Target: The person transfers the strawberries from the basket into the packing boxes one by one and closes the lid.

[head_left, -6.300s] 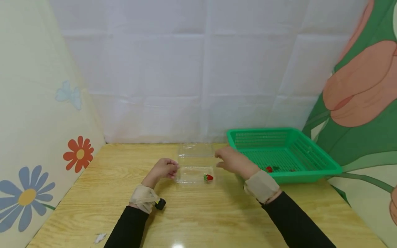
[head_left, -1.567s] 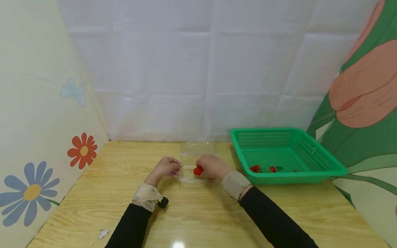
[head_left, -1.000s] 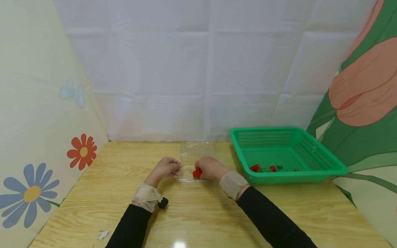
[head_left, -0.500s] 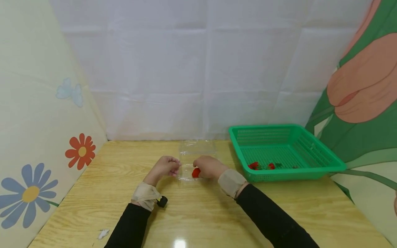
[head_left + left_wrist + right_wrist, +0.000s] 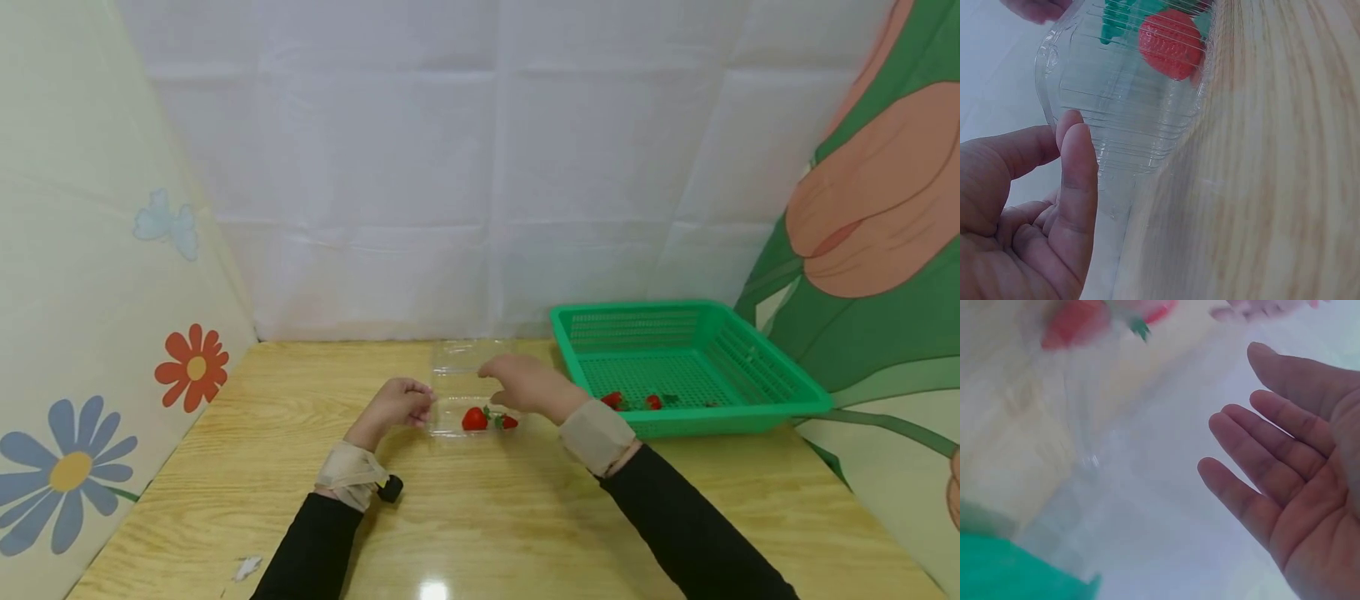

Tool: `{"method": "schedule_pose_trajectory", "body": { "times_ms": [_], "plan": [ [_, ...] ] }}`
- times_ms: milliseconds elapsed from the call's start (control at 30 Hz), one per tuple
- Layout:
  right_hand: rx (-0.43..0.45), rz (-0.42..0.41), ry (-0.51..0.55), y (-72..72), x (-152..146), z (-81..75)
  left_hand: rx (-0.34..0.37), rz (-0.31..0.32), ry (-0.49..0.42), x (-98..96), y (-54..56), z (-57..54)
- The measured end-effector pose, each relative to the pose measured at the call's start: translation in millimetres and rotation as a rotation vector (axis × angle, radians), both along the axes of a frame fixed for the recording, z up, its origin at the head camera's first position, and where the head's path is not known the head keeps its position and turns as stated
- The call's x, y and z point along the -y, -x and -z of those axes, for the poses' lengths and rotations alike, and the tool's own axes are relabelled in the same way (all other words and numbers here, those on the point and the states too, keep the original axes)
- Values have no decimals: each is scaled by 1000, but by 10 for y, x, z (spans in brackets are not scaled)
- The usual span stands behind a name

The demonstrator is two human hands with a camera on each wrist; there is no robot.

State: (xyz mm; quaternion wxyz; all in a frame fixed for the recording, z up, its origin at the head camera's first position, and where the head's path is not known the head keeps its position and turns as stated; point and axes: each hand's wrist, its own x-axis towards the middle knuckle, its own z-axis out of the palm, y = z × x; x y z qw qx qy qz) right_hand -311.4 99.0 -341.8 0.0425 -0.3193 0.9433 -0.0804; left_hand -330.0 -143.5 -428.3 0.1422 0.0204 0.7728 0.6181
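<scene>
A clear plastic clamshell box point(image 5: 447, 422) stands on the table with its lid point(image 5: 468, 357) folded back toward the wall. In it lie a larger red strawberry point(image 5: 474, 419) and, to the right, a smaller strawberry point(image 5: 509, 422); their green leaves face each other. My left hand point(image 5: 400, 407) pinches the left rim of the box between thumb and fingertip, as the left wrist view shows up close. Above the right side of the box is my right hand point(image 5: 528, 385). Its fingers point(image 5: 1254, 453) are spread apart and hold nothing in the right wrist view.
A green plastic basket point(image 5: 690, 425) stands at the right, with several strawberries point(image 5: 653, 402) near its front wall. White cloth point(image 5: 375, 208) hangs behind the table. A small white scrap point(image 5: 247, 568) lies at the front left.
My right hand brought a strawberry over the box, lowered it in beside the smaller one and let go. It has since lifted to the right. The left hand stays at the rim.
</scene>
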Motion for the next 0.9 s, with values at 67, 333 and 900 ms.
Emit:
{"method": "schedule_pose_trajectory", "body": {
  "times_ms": [67,333,900],
  "plan": [
    [-14,4,18,-24,-84,-94,-1,0,-4,2,-4,0],
    [-95,91,41,-64,-465,-357,-7,3,-4,20,2,-8],
    [-56,289,115,14,-1280,-327,-6,-1,-13,27,19,35]
  ]
}}
